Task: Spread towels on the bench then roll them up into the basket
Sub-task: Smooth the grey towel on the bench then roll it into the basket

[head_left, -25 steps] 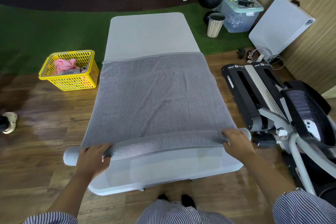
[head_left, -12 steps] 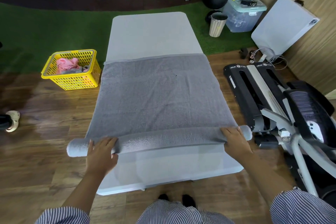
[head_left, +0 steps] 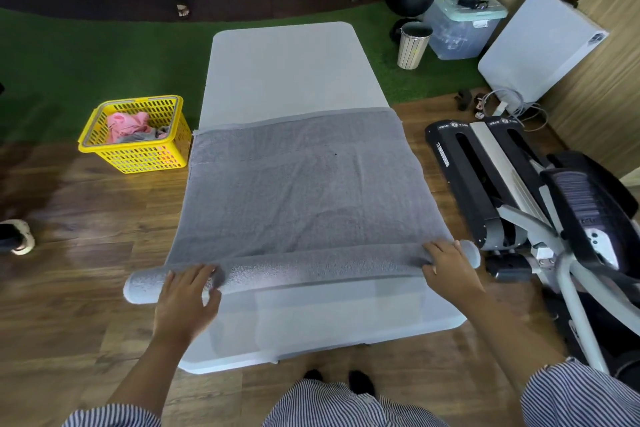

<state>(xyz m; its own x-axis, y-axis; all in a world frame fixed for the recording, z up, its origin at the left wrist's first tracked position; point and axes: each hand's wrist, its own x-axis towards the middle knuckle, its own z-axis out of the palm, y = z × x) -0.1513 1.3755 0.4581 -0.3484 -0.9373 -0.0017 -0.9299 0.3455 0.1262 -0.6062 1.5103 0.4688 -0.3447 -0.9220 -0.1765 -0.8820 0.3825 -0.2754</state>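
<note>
A grey towel (head_left: 298, 184) lies spread across the near half of the pale grey bench (head_left: 294, 69). Its near edge is wound into a long roll (head_left: 311, 269) that sticks out past both sides of the bench. My left hand (head_left: 187, 298) presses on the roll near its left end with the fingers stretched forward. My right hand (head_left: 450, 270) lies on the roll near its right end, fingers reaching over the top. A yellow basket (head_left: 136, 156) stands on the floor left of the bench and holds pink and grey cloth.
An exercise machine (head_left: 519, 201) stands close to the bench's right side. Beyond it are a white panel (head_left: 540, 48), a clear storage box (head_left: 460, 28) and a small bin (head_left: 414, 45). A shoe (head_left: 17, 236) lies at the far left on the wooden floor.
Both hands have pushed the roll away from me along the bench. The roll has grown thicker and the flat part of the towel shorter.
</note>
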